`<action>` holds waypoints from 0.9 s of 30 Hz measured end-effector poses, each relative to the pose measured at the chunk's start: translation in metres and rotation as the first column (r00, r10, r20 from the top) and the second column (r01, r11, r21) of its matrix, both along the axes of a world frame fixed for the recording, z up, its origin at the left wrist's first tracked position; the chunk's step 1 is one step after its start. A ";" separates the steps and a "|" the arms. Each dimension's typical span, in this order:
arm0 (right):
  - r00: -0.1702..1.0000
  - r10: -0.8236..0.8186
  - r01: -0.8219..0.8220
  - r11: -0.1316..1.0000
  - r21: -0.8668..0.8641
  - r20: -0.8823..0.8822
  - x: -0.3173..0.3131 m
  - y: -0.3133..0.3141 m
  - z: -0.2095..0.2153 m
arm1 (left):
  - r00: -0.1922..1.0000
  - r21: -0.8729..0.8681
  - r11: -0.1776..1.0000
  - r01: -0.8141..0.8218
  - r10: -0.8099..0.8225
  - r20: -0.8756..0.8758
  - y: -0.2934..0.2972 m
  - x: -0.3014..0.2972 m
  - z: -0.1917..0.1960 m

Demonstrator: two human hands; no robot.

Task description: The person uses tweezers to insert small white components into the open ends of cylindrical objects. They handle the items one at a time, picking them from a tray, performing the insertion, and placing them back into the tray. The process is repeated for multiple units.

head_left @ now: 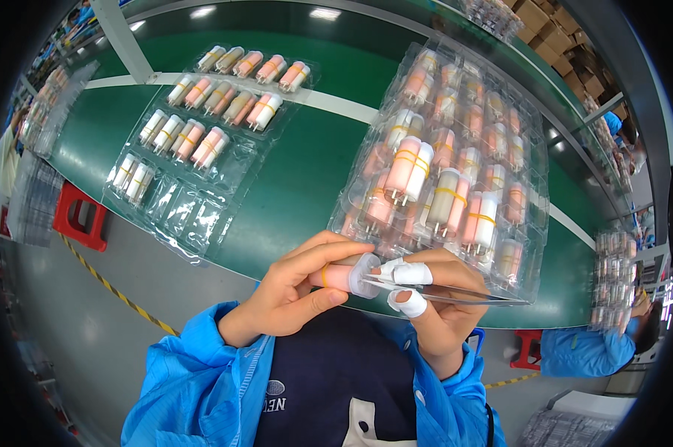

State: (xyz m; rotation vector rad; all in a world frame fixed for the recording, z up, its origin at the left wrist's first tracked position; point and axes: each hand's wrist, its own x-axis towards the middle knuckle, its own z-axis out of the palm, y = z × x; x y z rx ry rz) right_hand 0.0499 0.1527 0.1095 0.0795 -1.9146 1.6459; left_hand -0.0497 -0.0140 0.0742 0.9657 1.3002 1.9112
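The left hand [288, 287] grasps a bundle of tubes [338, 278] around its sides, with a clear round cap [364, 277] facing right, just above the worker's lap and in front of the surface [284, 201]. The right hand [452, 309] is closed around metal tweezers [500, 299], white tape [412, 273] wrapping its thumb and finger; the tips reach the cap end — whether they grip anything there is too small to tell. Good work here likely calls for a steady left hold, the cap kept square to the tweezers, and light pressure so that the points don't slip or scratch.

Just beyond the right hand rises a stack of clear trays [531, 249] full of tubes, three banded bundles [408, 170] lying on top; it could catch a knuckle or the tweezers' back end. Farther left, another tray [191, 212] holds rows of bundles, its nearest pockets unfilled. A red stool [76, 216] stands past the surface's edge — cardboard boxes [552, 37] pile up far behind.
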 end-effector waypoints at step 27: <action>1.000 -0.012 0.011 0.999 0.040 0.016 0.002 0.001 -0.006 | 1.000 -0.004 1.000 -0.006 0.006 0.021 0.000 0.002 0.001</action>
